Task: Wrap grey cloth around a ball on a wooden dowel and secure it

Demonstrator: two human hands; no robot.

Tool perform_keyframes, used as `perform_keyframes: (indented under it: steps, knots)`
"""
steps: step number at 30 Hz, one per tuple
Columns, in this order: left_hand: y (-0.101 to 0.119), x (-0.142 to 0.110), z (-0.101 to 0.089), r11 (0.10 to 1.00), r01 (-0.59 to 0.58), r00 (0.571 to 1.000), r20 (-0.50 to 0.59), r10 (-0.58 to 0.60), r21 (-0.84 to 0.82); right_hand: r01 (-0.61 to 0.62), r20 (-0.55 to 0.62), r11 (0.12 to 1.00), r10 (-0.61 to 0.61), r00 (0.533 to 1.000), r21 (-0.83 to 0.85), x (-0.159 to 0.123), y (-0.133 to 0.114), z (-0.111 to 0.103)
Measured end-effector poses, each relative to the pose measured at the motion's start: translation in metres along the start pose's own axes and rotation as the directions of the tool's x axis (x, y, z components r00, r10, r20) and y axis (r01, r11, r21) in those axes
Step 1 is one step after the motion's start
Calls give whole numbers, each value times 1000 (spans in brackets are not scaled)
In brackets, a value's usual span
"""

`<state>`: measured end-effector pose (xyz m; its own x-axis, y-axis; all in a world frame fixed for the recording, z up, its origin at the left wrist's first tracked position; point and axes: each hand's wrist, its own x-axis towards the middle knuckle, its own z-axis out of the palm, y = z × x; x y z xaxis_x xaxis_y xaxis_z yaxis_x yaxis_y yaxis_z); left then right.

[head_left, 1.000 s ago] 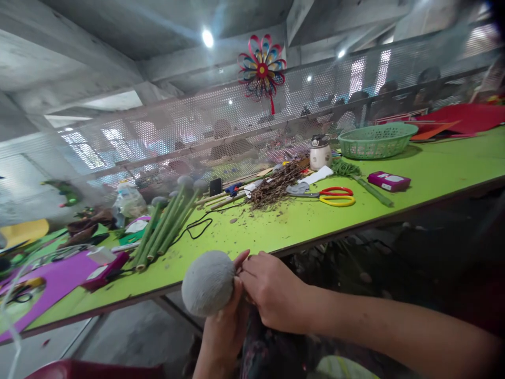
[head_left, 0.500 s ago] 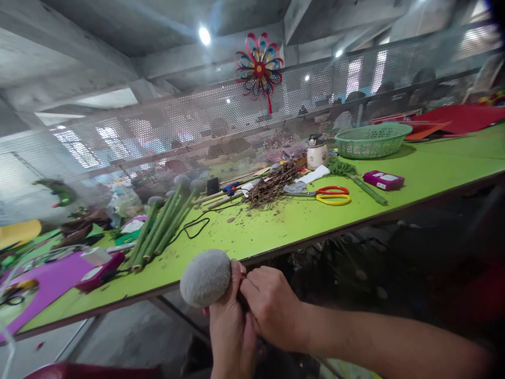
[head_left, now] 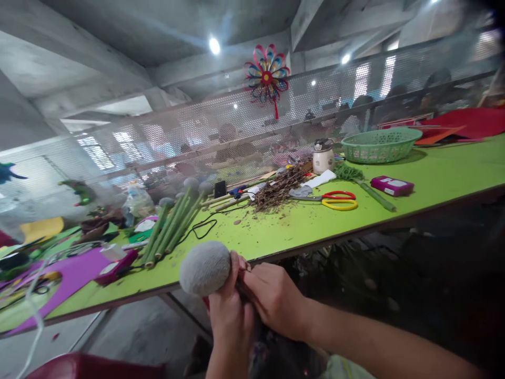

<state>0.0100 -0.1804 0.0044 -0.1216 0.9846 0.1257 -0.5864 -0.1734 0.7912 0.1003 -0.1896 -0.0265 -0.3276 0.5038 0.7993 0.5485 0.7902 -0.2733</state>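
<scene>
A grey fabric-covered ball (head_left: 205, 267) sits at the top of my left hand (head_left: 232, 310), just off the table's front edge. The fingers of that hand are closed around the base of the ball, and whatever stem or tail lies inside them is hidden. My right hand (head_left: 276, 295) is pressed against the left fingers in a pinch. A small dark piece shows between the two hands, too little of it to name. Nearby on the table lie scissors (head_left: 339, 200) with one red and one yellow handle, and a pile of dry brown twigs (head_left: 280, 188).
On the green table (head_left: 244, 237) are several green-wrapped stems (head_left: 169, 231) with grey balls, a green basket (head_left: 381, 152), a white jar (head_left: 323, 160) and a purple box (head_left: 392, 186). Behind rises a mesh screen (head_left: 197, 131). A dark red stool (head_left: 94, 367) stands at lower left.
The view has swung slightly left and up, so the table things appear further right and lower. Both hands keep their closed grip, and the grey ball stays in the left hand.
</scene>
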Motion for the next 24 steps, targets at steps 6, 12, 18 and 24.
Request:
perform_keyframes:
  steps: [6,12,18,24]
  knots:
    - [-3,16,-30,931,-82,990,136,35,356,-288,175,947,262,949,143,-41,6,-26]
    - [-9,4,-33,863,-266,949,271,158,429,-457,127,876,441,888,152,-78,25,-40]
    - [-6,-9,-14,533,-556,823,509,251,637,-528,36,840,528,849,125,-97,31,-59]
    - [-9,-16,-13,253,-752,655,731,191,609,-660,25,739,663,748,139,-108,40,-76]
